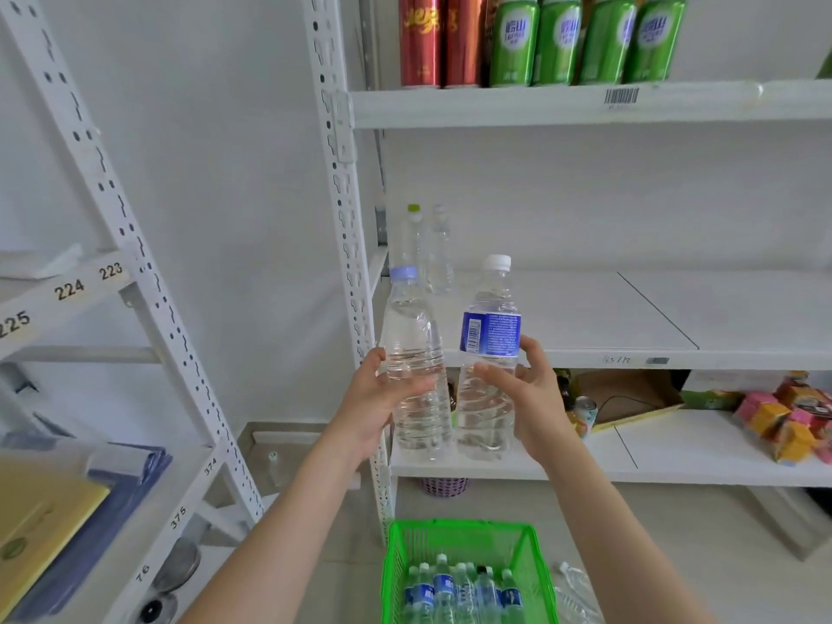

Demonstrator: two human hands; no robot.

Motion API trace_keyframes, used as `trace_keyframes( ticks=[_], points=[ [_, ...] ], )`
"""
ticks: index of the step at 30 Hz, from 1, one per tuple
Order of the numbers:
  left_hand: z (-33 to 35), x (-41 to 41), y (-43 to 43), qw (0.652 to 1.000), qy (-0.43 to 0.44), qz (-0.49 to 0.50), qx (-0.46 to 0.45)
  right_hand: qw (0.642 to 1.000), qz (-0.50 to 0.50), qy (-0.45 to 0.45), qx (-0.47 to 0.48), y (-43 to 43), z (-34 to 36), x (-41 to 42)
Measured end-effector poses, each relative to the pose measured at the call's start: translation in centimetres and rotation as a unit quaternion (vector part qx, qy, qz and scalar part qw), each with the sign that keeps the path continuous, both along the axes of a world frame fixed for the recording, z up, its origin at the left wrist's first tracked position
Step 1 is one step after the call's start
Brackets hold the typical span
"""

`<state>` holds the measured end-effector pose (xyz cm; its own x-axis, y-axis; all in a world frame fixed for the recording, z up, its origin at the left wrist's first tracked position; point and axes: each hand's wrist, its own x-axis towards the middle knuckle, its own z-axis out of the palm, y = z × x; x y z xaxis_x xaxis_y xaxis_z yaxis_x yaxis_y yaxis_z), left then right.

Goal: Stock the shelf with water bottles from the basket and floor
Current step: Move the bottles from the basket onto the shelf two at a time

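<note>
Below both hands, on the floor, stands a bright green plastic mesh basket (pixel 468 574); it holds upright small clear water bottles with blue labels (pixel 443 587), about seven, though the exact count is hard to read; just right of the basket more clear bottles (pixel 574 592) lie on the floor, number unclear. The left hand (pixel 382 398) is wrapped around a clear unlabelled water bottle with a pale lilac cap (pixel 414 362); the right hand (pixel 526 394) grips a clear water bottle with a white cap and blue label (pixel 488 353); the two bottles are upright, side by side, nearly touching. Beyond the hands, the white metal middle shelf (pixel 630 317) carries two clear bottles (pixel 430 249) at its far left corner. Above, the top shelf (pixel 540 108) holds two red cans (pixel 439 38) and four green cans (pixel 585 38).
</note>
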<state>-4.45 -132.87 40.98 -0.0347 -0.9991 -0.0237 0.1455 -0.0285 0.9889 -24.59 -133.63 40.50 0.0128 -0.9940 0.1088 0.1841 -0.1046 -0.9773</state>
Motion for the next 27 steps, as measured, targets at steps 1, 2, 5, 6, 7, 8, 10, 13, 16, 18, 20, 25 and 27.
trace_keyframes(
  ticks=[1, 2, 5, 6, 7, 8, 10, 13, 16, 18, 20, 25, 27],
  points=[
    [0.1, 0.3, -0.8, 1.0, -0.01, 0.003, -0.006, 1.0, 0.0, 0.0, 0.0, -0.7, 0.1, 0.1],
    [0.2, 0.4, -1.8, 1.0, -0.023, 0.008, -0.012, 1.0, -0.001, 0.002, 0.0, -1.5, 0.3, 0.2],
    [0.4, 0.7, -4.8, 0.998, -0.054, 0.019, -0.03, 1.0, -0.009, 0.017, -0.003, -4.2, 0.4, 0.3],
    [0.5, 0.7, -5.8, 0.997, -0.061, 0.022, -0.035, 1.0, -0.012, 0.021, -0.005, -5.2, 0.4, 0.2],
    [0.5, 0.7, -6.9, 0.997, -0.069, 0.025, -0.038, 1.0, -0.011, 0.026, -0.008, -6.2, 0.4, 0.2],
    [0.6, 0.6, -8.0, 0.996, -0.076, 0.029, -0.042, 0.999, -0.011, 0.031, -0.01, -7.2, 0.4, 0.1],
    [0.7, 0.3, -10.4, 0.994, -0.089, 0.042, -0.048, 0.999, -0.008, 0.04, -0.016, -9.5, 0.6, 0.0],
    [0.7, -0.4, -14.3, 0.992, -0.093, 0.069, -0.048, 0.999, 0.0, 0.048, -0.016, -13.7, 0.6, -0.1],
    [0.8, -1.0, -18.1, 0.989, -0.104, 0.098, -0.045, 0.998, 0.003, 0.061, -0.014, -18.5, 0.3, -0.2],
    [0.6, -1.0, -20.4, 0.987, -0.11, 0.112, -0.037, 0.997, 0.007, 0.072, -0.008, -21.4, 0.1, -0.1],
    [0.3, -0.8, -22.5, 0.985, -0.119, 0.119, -0.028, 0.997, 0.012, 0.08, -0.004, -24.1, -0.2, 0.1],
    [-1.0, -0.1, -28.4, 0.985, -0.114, 0.128, -0.012, 0.996, 0.023, 0.088, 0.006, -30.2, -1.1, 0.6],
    [-1.6, 0.1, -30.7, 0.985, -0.111, 0.13, -0.006, 0.996, 0.024, 0.087, 0.01, -32.4, -1.8, 0.9]
  ],
)
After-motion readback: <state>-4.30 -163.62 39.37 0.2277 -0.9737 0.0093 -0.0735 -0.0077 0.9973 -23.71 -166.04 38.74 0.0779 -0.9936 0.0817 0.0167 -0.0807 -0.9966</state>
